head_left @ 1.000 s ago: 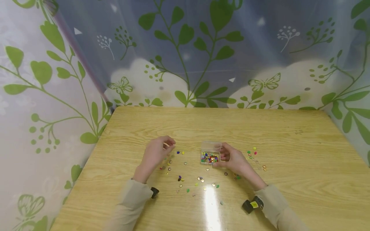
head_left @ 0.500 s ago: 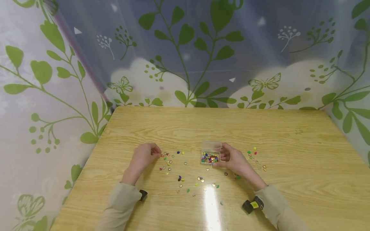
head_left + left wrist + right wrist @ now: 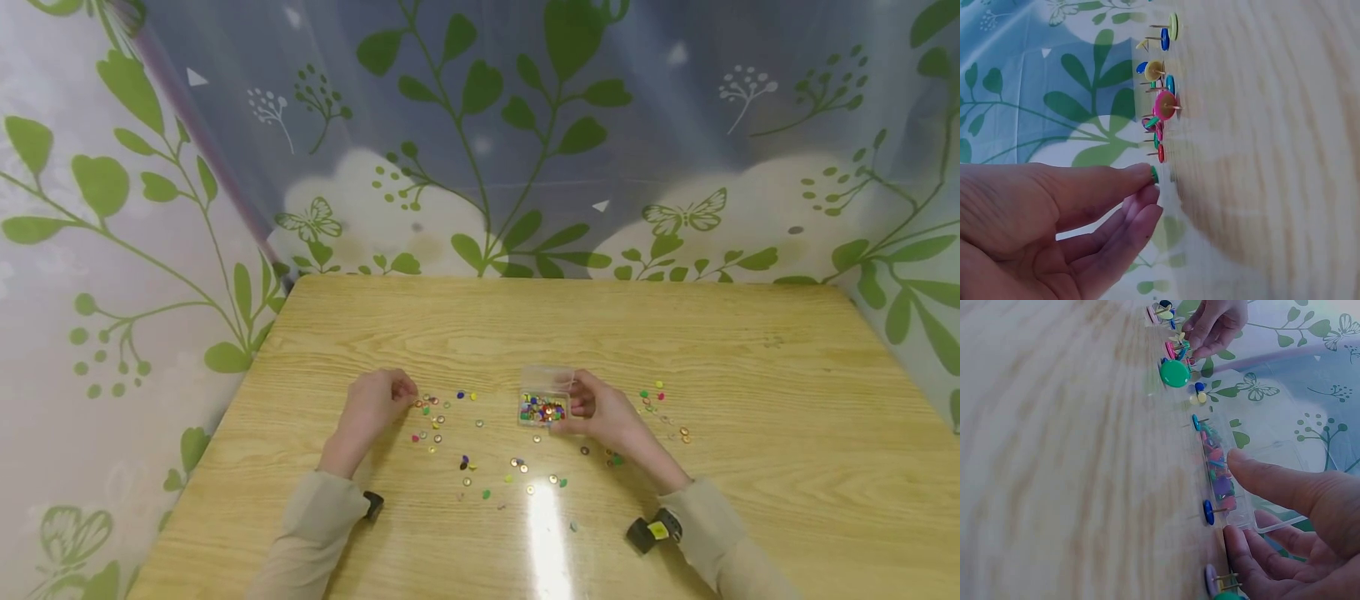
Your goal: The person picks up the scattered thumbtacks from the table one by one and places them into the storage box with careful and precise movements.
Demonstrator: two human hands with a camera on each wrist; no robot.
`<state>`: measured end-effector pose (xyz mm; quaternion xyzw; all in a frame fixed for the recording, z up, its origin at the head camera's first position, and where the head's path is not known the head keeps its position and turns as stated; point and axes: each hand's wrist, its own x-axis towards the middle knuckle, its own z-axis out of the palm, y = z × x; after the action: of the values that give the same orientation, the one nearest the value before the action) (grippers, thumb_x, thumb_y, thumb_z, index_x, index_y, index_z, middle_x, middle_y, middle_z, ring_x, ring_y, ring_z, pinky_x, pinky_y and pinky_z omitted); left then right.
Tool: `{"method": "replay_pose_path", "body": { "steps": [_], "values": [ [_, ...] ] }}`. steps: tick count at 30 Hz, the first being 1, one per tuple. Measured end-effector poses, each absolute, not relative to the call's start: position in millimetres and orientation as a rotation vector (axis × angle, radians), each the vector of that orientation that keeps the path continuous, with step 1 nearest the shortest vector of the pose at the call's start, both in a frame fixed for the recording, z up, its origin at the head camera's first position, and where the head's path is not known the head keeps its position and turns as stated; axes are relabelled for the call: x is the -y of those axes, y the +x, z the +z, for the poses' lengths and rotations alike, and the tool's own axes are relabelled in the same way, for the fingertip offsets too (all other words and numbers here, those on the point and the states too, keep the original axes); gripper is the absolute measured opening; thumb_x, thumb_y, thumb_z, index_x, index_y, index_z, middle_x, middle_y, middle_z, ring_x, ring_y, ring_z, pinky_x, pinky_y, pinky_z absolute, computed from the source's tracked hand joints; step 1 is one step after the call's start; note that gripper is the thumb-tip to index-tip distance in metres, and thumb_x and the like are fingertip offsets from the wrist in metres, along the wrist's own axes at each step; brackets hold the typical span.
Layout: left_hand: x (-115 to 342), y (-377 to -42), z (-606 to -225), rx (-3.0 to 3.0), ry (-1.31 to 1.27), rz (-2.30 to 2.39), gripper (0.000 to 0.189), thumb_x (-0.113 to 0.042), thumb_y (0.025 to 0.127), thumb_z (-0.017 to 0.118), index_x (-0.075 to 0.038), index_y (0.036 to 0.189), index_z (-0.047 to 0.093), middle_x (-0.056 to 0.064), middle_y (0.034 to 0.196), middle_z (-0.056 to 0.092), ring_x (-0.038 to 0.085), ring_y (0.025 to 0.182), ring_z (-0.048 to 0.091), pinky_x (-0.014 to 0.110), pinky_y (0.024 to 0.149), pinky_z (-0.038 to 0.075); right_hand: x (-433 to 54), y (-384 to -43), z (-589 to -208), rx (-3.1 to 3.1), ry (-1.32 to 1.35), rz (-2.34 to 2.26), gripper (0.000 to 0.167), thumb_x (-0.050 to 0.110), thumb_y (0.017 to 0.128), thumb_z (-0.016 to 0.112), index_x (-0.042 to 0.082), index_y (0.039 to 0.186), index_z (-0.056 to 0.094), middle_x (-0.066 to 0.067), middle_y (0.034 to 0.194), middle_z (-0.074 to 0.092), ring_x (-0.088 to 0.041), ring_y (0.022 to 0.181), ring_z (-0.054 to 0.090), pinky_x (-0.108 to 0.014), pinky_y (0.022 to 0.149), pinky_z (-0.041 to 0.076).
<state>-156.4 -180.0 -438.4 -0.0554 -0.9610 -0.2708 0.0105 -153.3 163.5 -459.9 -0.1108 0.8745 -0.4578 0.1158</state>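
Note:
My left hand is low at the left end of a scatter of thumbtacks. In the left wrist view its thumb and forefinger pinch a green thumbtack, mostly hidden by the fingertips. Several loose thumbtacks lie just beyond, many point up. My right hand grips the right side of a small clear plastic box, thumb in front and fingers behind. The box stands on the table with its lid raised at the back. Inside it is a heap of coloured thumbtacks.
The wooden table carries more loose thumbtacks in front of the box and to its right, some close to my right wrist, such as a green thumbtack. A patterned curtain hangs behind the table's far edge.
My left hand has moved left from nearer the box to the left edge of the scattered thumbtacks, then stayed there. The right hand and the box have held their place.

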Motion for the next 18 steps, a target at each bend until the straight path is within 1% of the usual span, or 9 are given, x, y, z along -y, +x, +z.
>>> {"method": "replay_pose_path", "body": {
  "steps": [3, 10, 18],
  "values": [
    [179.2, -155.8, -438.7, 2.967, -0.158, -0.857, 0.005, -0.001, 0.087, 0.075, -0.005, 0.090, 0.074, 0.005, 0.082, 0.073, 0.018, 0.075, 0.065, 0.036, 0.073, 0.055, -163.7, -153.6, -460.0, -2.562, -0.322, -1.341, 0.066, 0.018, 0.078, 0.088, 0.004, 0.133, 0.055, -0.013, 0.110, 0.063, -0.021, 0.093, 0.061, -0.036, 0.084, 0.054],
    [169.6, -153.2, -435.7, 2.935, -0.152, -0.866, 0.005, -0.003, 0.087, 0.076, -0.007, 0.088, 0.075, 0.005, 0.083, 0.074, 0.018, 0.076, 0.068, 0.036, 0.074, 0.058, -163.6, -153.5, -459.9, -2.574, -0.330, -1.327, 0.066, 0.019, 0.078, 0.088, 0.005, 0.133, 0.055, -0.012, 0.108, 0.063, -0.022, 0.093, 0.061, -0.038, 0.084, 0.055],
    [137.6, -147.1, -425.8, 2.903, -0.318, -0.929, 0.005, -0.007, 0.089, 0.077, -0.010, 0.088, 0.073, 0.002, 0.082, 0.073, 0.015, 0.075, 0.067, 0.033, 0.072, 0.058, -162.9, -153.3, -460.2, -2.570, -0.326, -1.328, 0.067, 0.019, 0.077, 0.089, 0.004, 0.133, 0.055, -0.011, 0.108, 0.064, -0.021, 0.093, 0.061, -0.039, 0.085, 0.056]
  ]
}}
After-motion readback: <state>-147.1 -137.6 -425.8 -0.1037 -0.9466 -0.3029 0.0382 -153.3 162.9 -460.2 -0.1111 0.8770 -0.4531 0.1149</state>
